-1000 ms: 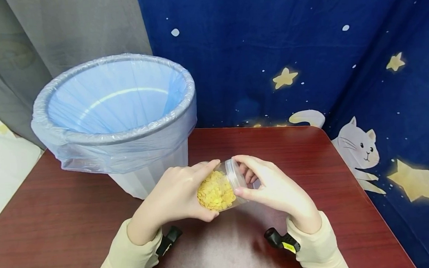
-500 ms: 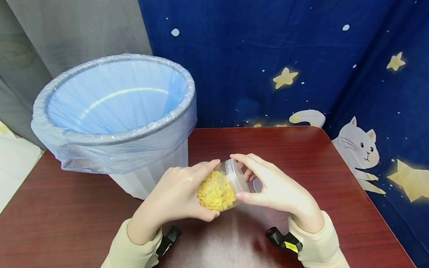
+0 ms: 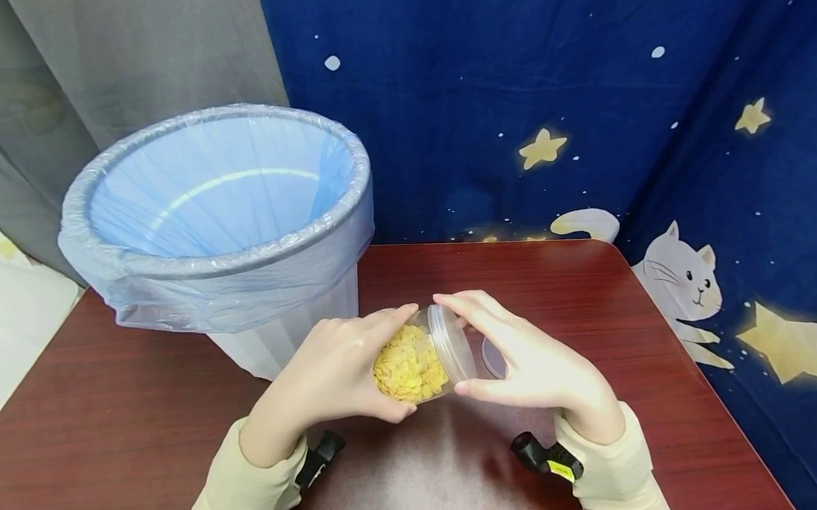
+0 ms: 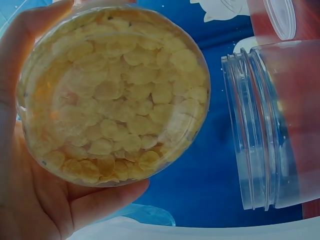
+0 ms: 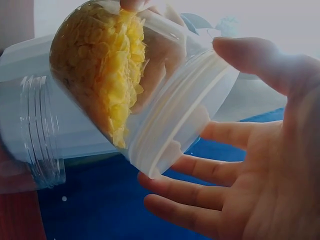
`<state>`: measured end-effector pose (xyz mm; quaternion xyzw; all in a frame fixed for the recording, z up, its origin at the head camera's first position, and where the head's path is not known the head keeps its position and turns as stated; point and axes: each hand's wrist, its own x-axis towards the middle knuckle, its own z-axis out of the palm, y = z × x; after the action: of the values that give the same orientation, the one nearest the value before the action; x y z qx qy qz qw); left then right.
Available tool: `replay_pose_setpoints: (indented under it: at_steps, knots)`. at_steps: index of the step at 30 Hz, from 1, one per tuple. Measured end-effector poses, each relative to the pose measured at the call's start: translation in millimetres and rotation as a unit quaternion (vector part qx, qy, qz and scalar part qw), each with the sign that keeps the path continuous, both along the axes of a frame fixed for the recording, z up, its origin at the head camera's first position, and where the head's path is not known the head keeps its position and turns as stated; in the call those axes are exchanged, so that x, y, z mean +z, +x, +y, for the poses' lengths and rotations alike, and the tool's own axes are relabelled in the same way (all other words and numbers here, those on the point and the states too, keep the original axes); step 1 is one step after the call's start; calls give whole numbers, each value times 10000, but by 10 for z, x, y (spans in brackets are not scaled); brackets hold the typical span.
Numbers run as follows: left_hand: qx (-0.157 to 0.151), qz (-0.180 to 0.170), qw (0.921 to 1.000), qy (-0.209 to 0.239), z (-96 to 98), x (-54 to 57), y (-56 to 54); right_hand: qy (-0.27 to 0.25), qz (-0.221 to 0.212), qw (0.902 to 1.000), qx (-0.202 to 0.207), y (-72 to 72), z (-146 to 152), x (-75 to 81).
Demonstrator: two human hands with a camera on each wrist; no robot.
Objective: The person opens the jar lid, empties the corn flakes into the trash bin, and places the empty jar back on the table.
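Note:
My left hand (image 3: pixel 345 368) grips a tipped clear jar (image 3: pixel 410 364) part filled with yellow flakes. Its thumb and fingers lie on opposite sides. The left wrist view faces the jar's round base (image 4: pixel 115 100). At the jar's mouth sits a translucent lid (image 5: pixel 175 120), which my right hand (image 3: pixel 534 356) holds at the rim between thumb (image 5: pixel 250 55) and fingertips. Another clear jar (image 4: pixel 285 125) with a bare threaded mouth shows in both wrist views; in the head view I cannot make it out. A round clear lid (image 3: pixel 493 357) lies on the table, partly behind the right hand.
A large white bin (image 3: pixel 280 337) with a blue liner (image 3: pixel 223 204) stands at the left of the brown table (image 3: pixel 146 450). Behind the table hangs a dark blue curtain (image 3: pixel 440 89) with stars and a cat. Grey cloth (image 3: pixel 150 52) hangs behind the bin.
The right hand's thumb and fingers have shifted round the lid's rim and spread wider, and its wrist has moved slightly right. More of the loose lid shows. The left hand stays almost still.

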<state>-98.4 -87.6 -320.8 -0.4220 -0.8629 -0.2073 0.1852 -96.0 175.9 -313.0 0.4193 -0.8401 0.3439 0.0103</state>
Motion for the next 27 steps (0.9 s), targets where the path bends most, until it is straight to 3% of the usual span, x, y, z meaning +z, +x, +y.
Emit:
replay_pose_setpoints:
  at_steps: [11, 21, 27]
  knots:
    - [-44, 45, 10000, -21, -10, -13, -10, 53, -73, 9999, 122, 15, 11, 7]
    - [-85, -151, 9998, -69, -2, -4, -21, 2, -126, 9996, 271, 16, 7, 19]
    - [-66, -225, 9996, -142, -5, -3, -23, -45, -298, 9995, 47, 38, 16, 38]
